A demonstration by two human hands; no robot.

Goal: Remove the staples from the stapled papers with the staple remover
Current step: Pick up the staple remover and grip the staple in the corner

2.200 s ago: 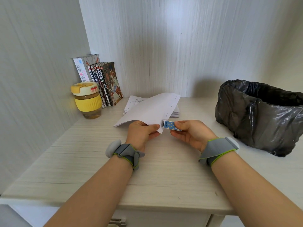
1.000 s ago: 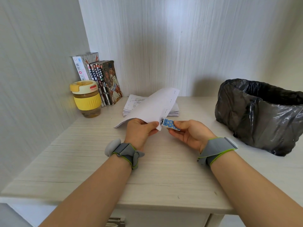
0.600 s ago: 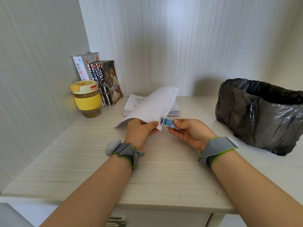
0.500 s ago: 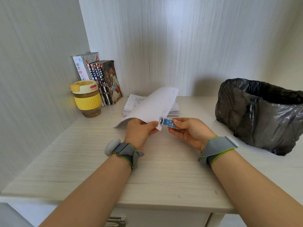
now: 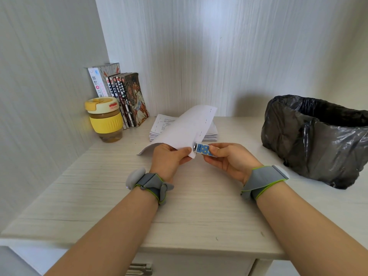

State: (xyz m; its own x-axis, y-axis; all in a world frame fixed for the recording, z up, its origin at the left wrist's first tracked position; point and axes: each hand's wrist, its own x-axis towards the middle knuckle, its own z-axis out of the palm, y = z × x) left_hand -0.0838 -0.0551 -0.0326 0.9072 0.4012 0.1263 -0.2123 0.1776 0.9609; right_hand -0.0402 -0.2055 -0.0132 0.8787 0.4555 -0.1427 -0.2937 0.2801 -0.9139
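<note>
My left hand (image 5: 169, 158) grips the near corner of a white stapled sheaf (image 5: 189, 126), raised off the desk and tilted away from me. A row of staples runs along its right edge. My right hand (image 5: 229, 160) pinches a small blue staple remover with yellow dots (image 5: 204, 150). Its metal tip touches the right edge of the sheaf, just beside my left thumb.
More papers lie stacked (image 5: 159, 126) behind the sheaf. A yellow-lidded cup (image 5: 104, 118) and a row of books (image 5: 123, 96) stand at the back left. A bin lined with a black bag (image 5: 314, 136) sits on the right of the pale wooden desk (image 5: 189, 206).
The sheaf has tilted up a little. The staple remover's tip has come left onto the paper's right edge and stays there.
</note>
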